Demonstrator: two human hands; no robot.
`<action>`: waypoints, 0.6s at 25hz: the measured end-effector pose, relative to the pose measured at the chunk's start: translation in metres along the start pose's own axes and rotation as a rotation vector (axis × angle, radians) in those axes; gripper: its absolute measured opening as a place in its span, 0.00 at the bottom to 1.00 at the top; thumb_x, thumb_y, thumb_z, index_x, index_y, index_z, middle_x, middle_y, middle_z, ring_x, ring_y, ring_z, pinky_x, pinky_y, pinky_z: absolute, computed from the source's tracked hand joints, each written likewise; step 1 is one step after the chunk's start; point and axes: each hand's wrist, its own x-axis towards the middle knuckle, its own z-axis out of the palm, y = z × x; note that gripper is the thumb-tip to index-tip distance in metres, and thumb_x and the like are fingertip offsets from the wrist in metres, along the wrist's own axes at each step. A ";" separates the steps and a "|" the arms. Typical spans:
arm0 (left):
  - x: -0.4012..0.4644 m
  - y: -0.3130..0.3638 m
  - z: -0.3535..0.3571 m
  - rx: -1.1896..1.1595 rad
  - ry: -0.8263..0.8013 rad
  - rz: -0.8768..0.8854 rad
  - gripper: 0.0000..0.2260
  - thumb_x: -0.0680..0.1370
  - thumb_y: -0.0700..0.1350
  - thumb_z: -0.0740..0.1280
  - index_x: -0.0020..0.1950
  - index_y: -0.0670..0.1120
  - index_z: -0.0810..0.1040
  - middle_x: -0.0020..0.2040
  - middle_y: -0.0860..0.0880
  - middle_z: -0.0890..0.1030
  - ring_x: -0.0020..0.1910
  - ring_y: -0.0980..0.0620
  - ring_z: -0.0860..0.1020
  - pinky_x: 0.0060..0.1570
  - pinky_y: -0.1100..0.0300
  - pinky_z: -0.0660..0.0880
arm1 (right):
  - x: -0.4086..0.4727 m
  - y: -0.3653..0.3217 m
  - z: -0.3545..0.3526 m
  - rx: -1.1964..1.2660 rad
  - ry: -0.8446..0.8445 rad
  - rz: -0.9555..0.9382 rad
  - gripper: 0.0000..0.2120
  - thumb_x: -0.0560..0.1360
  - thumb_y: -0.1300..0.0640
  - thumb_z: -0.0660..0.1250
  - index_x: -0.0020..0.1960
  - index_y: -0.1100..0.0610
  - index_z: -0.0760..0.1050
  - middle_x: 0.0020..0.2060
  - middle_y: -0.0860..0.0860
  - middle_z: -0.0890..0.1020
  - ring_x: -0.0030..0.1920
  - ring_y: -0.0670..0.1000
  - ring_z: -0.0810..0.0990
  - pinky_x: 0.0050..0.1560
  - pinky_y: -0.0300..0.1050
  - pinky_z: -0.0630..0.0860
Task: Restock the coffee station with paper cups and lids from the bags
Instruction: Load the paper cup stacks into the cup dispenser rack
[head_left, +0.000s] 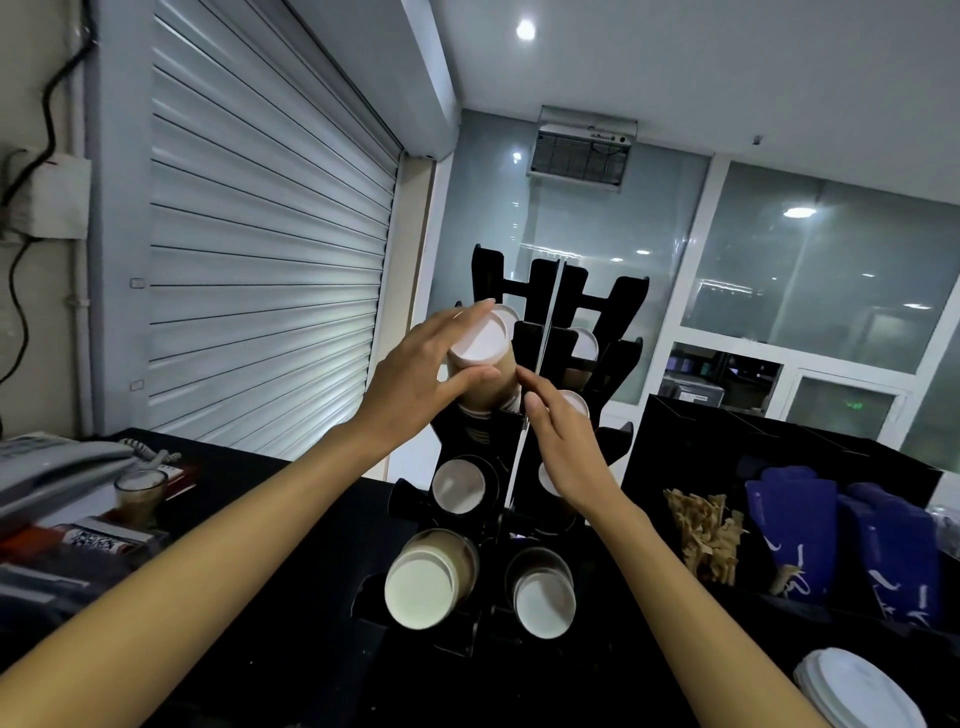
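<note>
Standing on the black tabletop (291, 525), a black cup rack (524, 457) holds cup stacks lying lengthwise, bases facing the camera. The left hand (415, 371) grips a brown paper cup stack (480, 364) at an upper slot; the right hand (563, 439), fingers straight, touches the rack just beside it.

Dim room, ceiling spotlights (525, 29) glaring, edges warped.

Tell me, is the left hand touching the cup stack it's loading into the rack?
Touching. The head view shows the left hand with fingers and thumb wrapped around the cup stack at the black rack.
</note>
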 end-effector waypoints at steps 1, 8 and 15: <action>-0.001 -0.002 -0.001 -0.001 0.003 -0.012 0.30 0.76 0.60 0.68 0.77 0.60 0.63 0.71 0.57 0.71 0.70 0.55 0.70 0.64 0.50 0.74 | -0.001 0.001 0.000 -0.033 -0.022 0.000 0.21 0.86 0.51 0.54 0.77 0.53 0.65 0.70 0.48 0.75 0.71 0.44 0.71 0.71 0.37 0.66; -0.018 0.010 -0.006 0.064 -0.078 -0.037 0.33 0.78 0.54 0.69 0.79 0.63 0.57 0.75 0.61 0.64 0.73 0.56 0.66 0.62 0.50 0.75 | -0.018 -0.013 -0.001 -0.255 -0.038 -0.029 0.23 0.84 0.54 0.58 0.78 0.57 0.64 0.71 0.54 0.74 0.72 0.52 0.70 0.73 0.51 0.66; -0.054 0.023 -0.036 0.146 -0.152 -0.014 0.32 0.81 0.48 0.67 0.80 0.59 0.54 0.79 0.57 0.59 0.75 0.54 0.64 0.66 0.51 0.72 | -0.068 -0.045 -0.015 -0.372 -0.065 -0.001 0.24 0.84 0.49 0.58 0.78 0.53 0.62 0.74 0.51 0.70 0.74 0.51 0.66 0.71 0.42 0.63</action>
